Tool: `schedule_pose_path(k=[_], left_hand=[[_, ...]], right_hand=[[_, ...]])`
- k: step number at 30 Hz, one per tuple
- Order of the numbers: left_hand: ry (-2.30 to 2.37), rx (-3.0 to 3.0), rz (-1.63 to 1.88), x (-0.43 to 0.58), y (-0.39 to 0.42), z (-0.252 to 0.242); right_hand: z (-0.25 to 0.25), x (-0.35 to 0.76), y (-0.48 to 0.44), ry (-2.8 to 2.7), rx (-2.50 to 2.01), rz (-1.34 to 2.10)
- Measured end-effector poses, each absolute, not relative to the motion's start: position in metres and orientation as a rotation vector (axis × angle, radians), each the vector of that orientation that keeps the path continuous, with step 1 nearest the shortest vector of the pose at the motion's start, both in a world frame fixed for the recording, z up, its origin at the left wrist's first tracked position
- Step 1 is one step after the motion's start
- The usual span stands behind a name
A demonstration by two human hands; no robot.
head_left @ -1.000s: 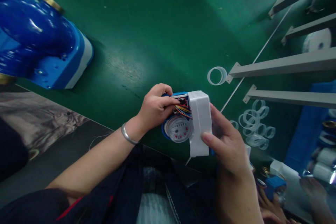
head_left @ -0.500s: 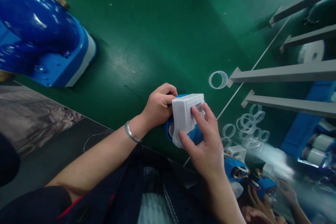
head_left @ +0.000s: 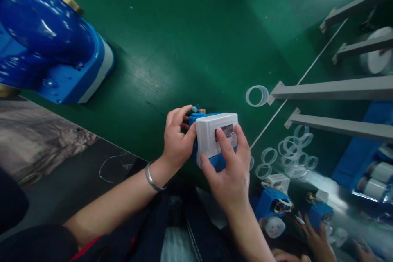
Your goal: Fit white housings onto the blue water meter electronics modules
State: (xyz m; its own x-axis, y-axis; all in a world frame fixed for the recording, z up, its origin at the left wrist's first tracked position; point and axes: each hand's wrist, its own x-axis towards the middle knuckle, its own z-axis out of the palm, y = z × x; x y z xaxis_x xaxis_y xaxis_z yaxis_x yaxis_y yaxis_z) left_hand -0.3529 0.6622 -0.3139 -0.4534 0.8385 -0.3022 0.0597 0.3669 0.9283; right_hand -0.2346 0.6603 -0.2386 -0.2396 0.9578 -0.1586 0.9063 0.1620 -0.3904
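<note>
A small blue water meter (head_left: pixel 201 120) rests near the front edge of the green table (head_left: pixel 190 37), with a white plastic cover (head_left: pixel 208 135) lying over its top. My left hand (head_left: pixel 176 141), a silver bangle on its wrist, grips the meter's left side. My right hand (head_left: pixel 229 168) lies on the white cover, its fingers pressed on the cover's small clear window. The dial and the coloured wires are hidden under the cover.
A large blue valve body (head_left: pixel 46 45) sits at the far left. Clear plastic rings (head_left: pixel 291 151) lie right of the meter, one ring (head_left: pixel 257 95) apart. Grey metal rails (head_left: pixel 331 90) cross the right side. More blue meters (head_left: pixel 272 204) and another person's hands (head_left: pixel 319 239) are at lower right.
The white cover, held upright beside the open meter with dial and wires showing, has been swung down over it. My right hand moved onto its top; my left fingers left the wires.
</note>
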Motion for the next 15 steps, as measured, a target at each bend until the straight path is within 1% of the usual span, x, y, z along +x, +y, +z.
schedule_pose_path(k=[3, 7, 15], left_hand=[[1.631, 0.661, 1.062, -0.349, 0.658, -0.311], [1.387, 0.560, 1.032, -0.352, 0.660, -0.307], [1.364, 0.453, 1.016, -0.350, 0.661, -0.301]], right_hand=[[-0.241, -0.237, 0.659, -2.320, -1.849, 0.563], [-0.245, -0.238, 0.661, -2.332, -1.876, 0.500], [-0.255, -0.236, 0.640, -2.461, -1.922, 0.400]])
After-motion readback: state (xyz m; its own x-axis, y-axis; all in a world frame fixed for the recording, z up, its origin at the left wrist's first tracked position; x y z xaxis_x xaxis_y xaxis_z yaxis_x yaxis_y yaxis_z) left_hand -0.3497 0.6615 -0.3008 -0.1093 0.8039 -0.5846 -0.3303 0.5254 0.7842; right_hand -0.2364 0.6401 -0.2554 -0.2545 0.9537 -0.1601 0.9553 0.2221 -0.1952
